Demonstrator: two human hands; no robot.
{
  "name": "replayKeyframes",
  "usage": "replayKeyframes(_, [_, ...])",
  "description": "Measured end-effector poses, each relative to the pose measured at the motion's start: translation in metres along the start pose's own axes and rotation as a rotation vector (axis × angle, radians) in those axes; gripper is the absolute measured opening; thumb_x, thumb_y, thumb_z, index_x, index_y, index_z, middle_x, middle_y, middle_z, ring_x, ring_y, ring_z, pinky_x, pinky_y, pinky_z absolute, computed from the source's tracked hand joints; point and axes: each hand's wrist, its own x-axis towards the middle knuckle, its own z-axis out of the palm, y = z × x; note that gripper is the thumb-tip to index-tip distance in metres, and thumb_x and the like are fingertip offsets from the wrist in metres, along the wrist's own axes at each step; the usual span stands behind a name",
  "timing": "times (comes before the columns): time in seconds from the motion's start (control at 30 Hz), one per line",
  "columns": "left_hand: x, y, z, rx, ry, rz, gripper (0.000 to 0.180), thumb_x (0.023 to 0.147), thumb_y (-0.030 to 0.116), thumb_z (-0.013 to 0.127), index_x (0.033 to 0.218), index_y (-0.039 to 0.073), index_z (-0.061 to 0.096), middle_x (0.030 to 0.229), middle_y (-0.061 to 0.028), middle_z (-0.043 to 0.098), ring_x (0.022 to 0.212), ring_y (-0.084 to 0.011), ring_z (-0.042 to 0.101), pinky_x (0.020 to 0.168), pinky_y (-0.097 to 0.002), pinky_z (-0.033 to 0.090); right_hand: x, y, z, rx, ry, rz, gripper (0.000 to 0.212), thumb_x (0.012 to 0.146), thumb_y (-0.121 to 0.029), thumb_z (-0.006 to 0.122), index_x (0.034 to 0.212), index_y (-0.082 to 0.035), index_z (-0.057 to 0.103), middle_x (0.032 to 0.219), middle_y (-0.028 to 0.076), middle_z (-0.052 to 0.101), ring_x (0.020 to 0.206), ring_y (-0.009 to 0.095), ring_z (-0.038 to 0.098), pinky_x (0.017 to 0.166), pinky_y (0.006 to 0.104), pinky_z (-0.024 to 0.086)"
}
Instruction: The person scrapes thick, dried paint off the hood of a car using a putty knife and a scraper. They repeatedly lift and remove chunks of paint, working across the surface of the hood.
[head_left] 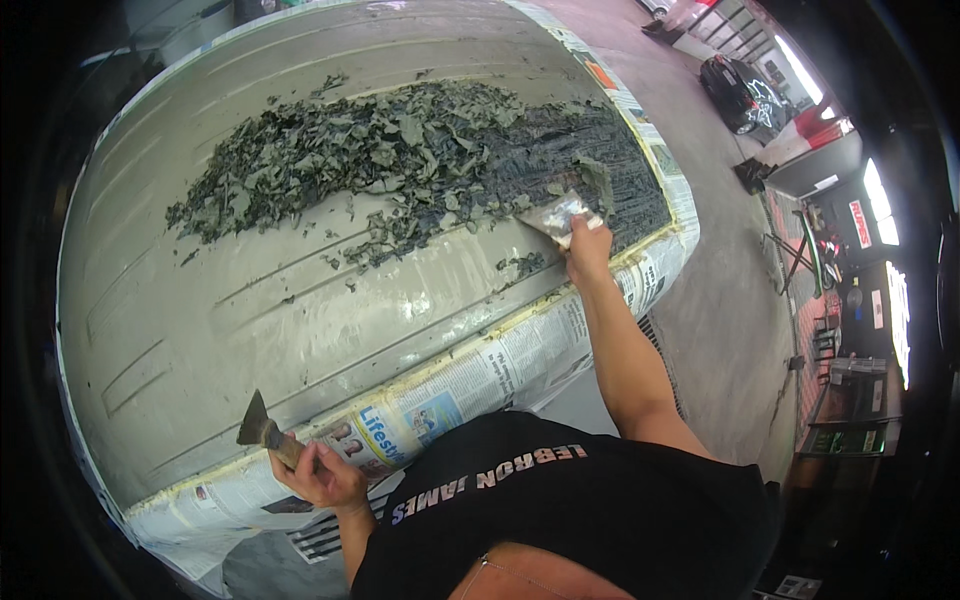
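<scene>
My right hand point(589, 246) reaches out over a grey vehicle roof point(280, 330) and grips a flat, shiny metal scraper blade point(550, 215). The blade lies at the lower edge of a dark, stripped patch point(560, 150), next to a curled grey flake of coating point(595, 180). At the lower left, my left hand point(325, 478) is closed round the handle of a putty knife point(262, 425), whose dark blade points up and away. A heap of peeled coating flakes point(350, 150), grey and dark, spreads over the roof's middle.
Newspaper point(480, 375) and yellowish tape mask the roof's near edge; more newspaper point(640, 120) borders the right end. Raised ridges run along the roof. Beyond it are a concrete floor point(700, 300), a dark car point(745, 95) and a stand point(800, 250).
</scene>
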Motion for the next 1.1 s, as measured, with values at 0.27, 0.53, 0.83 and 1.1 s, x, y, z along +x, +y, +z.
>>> replayKeyframes(0.27, [-0.002,-0.001,-0.006,0.01,-0.025,-0.018,0.02,0.092,-0.008,0.061,0.111,-0.001,0.064,0.144,-0.0341,0.043,0.127,-0.0455,0.058,0.104,-0.0465,0.052,0.006,-0.018,0.02,-0.127,-0.14,0.125,0.017,0.099,-0.007,0.06,0.112,0.003,0.065,0.092,0.01,0.072,0.067,0.018,0.068,0.047,0.0312,0.048])
replayKeyframes(0.53, [-0.003,-0.005,-0.01,0.037,0.01,-0.011,0.024,0.091,-0.009,0.06,0.113,0.0,0.064,0.143,-0.0332,0.045,0.126,-0.0447,0.058,0.103,-0.0459,0.052,0.008,-0.114,0.124,-0.572,-0.503,-0.105,0.019,0.099,-0.012,0.066,0.104,0.006,0.068,0.082,0.012,0.071,0.061,0.017,0.066,0.046,0.0315,0.052])
replayKeyframes(0.83, [0.0,0.002,-0.002,0.045,0.028,0.021,0.017,0.093,-0.006,0.062,0.11,-0.004,0.064,0.142,-0.0312,0.046,0.121,-0.0392,0.062,0.097,-0.0416,0.054,0.069,-0.062,-0.028,-0.471,-0.437,0.172,0.031,0.099,-0.016,0.071,0.122,0.004,0.064,0.106,0.012,0.073,0.086,0.02,0.073,0.073,0.0354,0.061])
replayKeyframes(1.1, [0.001,0.002,-0.004,0.062,-0.049,0.003,0.024,0.09,-0.007,0.061,0.112,0.001,0.065,0.142,-0.0329,0.045,0.123,-0.0439,0.06,0.102,-0.0462,0.052,0.059,-0.051,0.009,-0.588,-0.231,0.024,0.028,0.095,-0.006,0.065,0.12,0.004,0.064,0.103,0.013,0.072,0.089,0.021,0.071,0.075,0.038,0.057])
